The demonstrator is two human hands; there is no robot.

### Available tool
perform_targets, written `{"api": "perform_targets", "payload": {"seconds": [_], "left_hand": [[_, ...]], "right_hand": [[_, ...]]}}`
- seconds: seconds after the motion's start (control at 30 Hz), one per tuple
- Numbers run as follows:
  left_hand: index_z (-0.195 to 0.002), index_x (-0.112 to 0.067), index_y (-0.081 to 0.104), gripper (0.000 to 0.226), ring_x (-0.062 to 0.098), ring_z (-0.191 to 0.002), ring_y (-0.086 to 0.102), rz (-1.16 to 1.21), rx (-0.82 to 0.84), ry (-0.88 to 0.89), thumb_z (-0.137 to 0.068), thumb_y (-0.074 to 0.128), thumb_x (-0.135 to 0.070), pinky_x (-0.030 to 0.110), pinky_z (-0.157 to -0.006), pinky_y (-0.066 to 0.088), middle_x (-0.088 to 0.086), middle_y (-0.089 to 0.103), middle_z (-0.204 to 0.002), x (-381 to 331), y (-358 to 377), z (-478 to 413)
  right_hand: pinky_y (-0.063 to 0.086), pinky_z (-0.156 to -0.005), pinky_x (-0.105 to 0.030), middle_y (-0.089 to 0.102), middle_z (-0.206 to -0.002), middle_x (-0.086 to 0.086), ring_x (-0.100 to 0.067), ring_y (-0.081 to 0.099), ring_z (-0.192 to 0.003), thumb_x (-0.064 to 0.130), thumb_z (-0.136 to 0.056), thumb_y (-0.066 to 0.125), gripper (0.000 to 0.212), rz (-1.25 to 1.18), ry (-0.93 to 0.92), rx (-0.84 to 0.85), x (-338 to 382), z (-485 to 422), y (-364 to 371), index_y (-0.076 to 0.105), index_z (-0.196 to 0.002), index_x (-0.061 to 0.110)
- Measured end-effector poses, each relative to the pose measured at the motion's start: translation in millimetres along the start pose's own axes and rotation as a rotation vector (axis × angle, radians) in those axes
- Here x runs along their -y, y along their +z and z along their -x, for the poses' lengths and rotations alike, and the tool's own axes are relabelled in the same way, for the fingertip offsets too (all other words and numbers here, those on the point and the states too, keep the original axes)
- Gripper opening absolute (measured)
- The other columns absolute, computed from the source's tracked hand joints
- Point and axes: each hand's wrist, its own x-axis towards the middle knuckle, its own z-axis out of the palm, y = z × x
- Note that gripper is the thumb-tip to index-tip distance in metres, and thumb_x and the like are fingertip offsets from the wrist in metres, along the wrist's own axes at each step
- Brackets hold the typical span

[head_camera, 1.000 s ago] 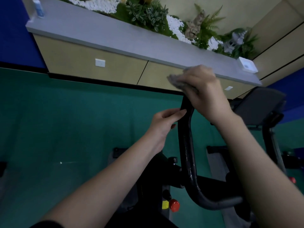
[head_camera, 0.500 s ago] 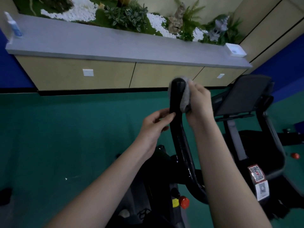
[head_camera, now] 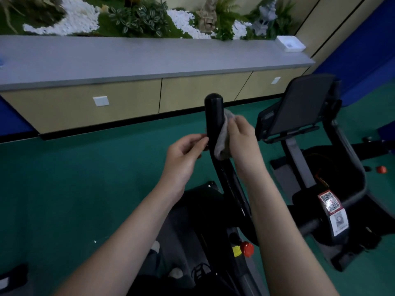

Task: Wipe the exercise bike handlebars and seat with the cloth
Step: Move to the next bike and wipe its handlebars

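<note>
Here the handlebar [head_camera: 215, 124] stands in the middle of the scene, a black tube whose long axis runs from the bike frame near the person up and away. Its rounded end cap points toward the far counter [head_camera: 149, 58]. Low down it curves to the right into the frame.

The grey cloth [head_camera: 222, 146] is folded against the right side of the tube, a little below the cap. The right hand [head_camera: 242, 139] grips it, fingers curled round the cloth and pressing it to the bar. The left hand [head_camera: 183, 153] is just left of the bar with bent fingers, their tips at the tube's left side. Whether they pinch it or only touch cannot be told.

The step in hand looks like wiping the upper grip. The next move probably calls for sliding the cloth along the tube's axis while wrapping it round to reach the left face, the other hand steadying. The lower curve looks unwiped, and the seat is not in view.

A red knob [head_camera: 247, 248] sits low on the frame, and a second bike's console [head_camera: 299, 107] stands to the right.
</note>
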Motion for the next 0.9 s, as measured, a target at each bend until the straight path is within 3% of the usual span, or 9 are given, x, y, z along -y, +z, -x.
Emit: {"api": "perform_targets", "payload": {"seconds": [0.1, 0.23, 0.37, 0.47, 0.57, 0.67, 0.77, 0.9], "left_hand": [[-0.088, -0.018, 0.069, 0.008, -0.004, -0.078, 0.065, -0.079, 0.009, 0.03, -0.09, 0.063, -0.012, 0.01, -0.073, 0.049, -0.006, 0.07, -0.084, -4.2, -1.8, -2.1], [-0.09, -0.007, 0.067, 0.004, -0.006, -0.07, 0.063, -0.111, 0.013, 0.041, -0.089, 0.063, -0.006, 0.009, -0.068, 0.047, -0.002, 0.068, -0.082, -6.9, 0.8, -2.0], [-0.091, -0.01, 0.067, 0.005, -0.001, -0.075, 0.062, -0.237, 0.025, 0.111, -0.091, 0.062, -0.009, 0.015, -0.071, 0.047, -0.001, 0.067, -0.084, -6.0, -3.3, -3.5], [-0.104, -0.009, 0.066, 0.013, 0.009, -0.093, 0.058, -0.589, -0.034, 0.441, -0.093, 0.06, -0.014, 0.023, -0.084, 0.046, 0.001, 0.061, -0.099, -4.6, -11.8, -2.1], [-0.119, -0.005, 0.062, 0.028, 0.021, -0.109, 0.052, -0.914, -0.052, 0.858, -0.095, 0.056, -0.018, 0.029, -0.097, 0.038, 0.009, 0.058, -0.114, -10.1, -17.8, -7.0], [-0.116, -0.007, 0.066, 0.026, 0.024, -0.118, 0.049, -1.095, 0.042, 1.132, -0.095, 0.056, -0.018, 0.035, -0.098, 0.034, 0.008, 0.061, -0.124, -23.3, -13.8, -21.3], [-0.107, -0.009, 0.071, 0.021, 0.023, -0.125, 0.048, -1.195, 0.176, 1.214, -0.093, 0.058, -0.018, 0.037, -0.101, 0.03, 0.002, 0.064, -0.123, -36.1, -7.1, -35.0], [-0.107, -0.008, 0.071, 0.023, 0.026, -0.129, 0.048, -1.295, 0.322, 1.194, -0.094, 0.055, -0.019, 0.04, -0.111, 0.028, 0.003, 0.065, -0.121, -46.8, -2.2, -51.1]], "right_hand": [[0.034, -0.049, -0.012, 0.051, -0.065, 0.008, -0.002, 0.047, -0.057, 0.021, -0.099, 0.04, 0.025, 0.224, -0.079, -0.046, -7.7, 21.5, -6.9, 0.046, -0.075, 0.025], [0.041, -0.059, -0.019, 0.062, -0.074, 0.006, -0.007, 0.058, -0.069, 0.016, -0.097, 0.048, 0.015, 0.15, -0.109, -0.164, -2.1, 24.0, -0.8, 0.062, -0.094, 0.013], [0.038, -0.056, -0.009, 0.062, -0.072, 0.005, -0.005, 0.058, -0.067, 0.014, -0.096, 0.052, 0.016, 0.209, -0.127, -0.165, -3.2, 35.4, -4.3, 0.066, -0.097, 0.008], [0.038, -0.058, -0.02, 0.063, -0.07, -0.002, -0.015, 0.061, -0.072, 0.015, -0.094, 0.056, 0.015, 0.324, -0.097, -0.113, -14.7, 49.1, -21.1, 0.067, -0.087, 0.007], [0.047, -0.075, -0.029, 0.068, -0.087, -0.007, -0.018, 0.063, -0.084, 0.016, -0.092, 0.06, 0.013, 0.299, -0.105, -0.189, -14.7, 51.0, -21.1, 0.072, -0.093, 0.009], [0.044, -0.08, -0.017, 0.065, -0.097, -0.008, -0.011, 0.06, -0.087, 0.014, -0.09, 0.063, 0.018, 0.261, -0.161, -0.264, -11.7, 51.3, -11.1, 0.072, -0.104, 0.009], [0.037, -0.076, -0.001, 0.063, -0.094, -0.004, 0.001, 0.055, -0.079, 0.007, -0.087, 0.066, 0.016, 0.299, -0.247, -0.24, -18.4, 61.1, -13.5, 0.073, -0.101, 0.005], [0.036, -0.076, 0.0, 0.062, -0.092, -0.001, 0.002, 0.054, -0.083, 0.004, -0.085, 0.067, 0.014, 0.306, -0.308, -0.285, -21.7, 67.9, -22.9, 0.073, -0.098, 0.003]]}}
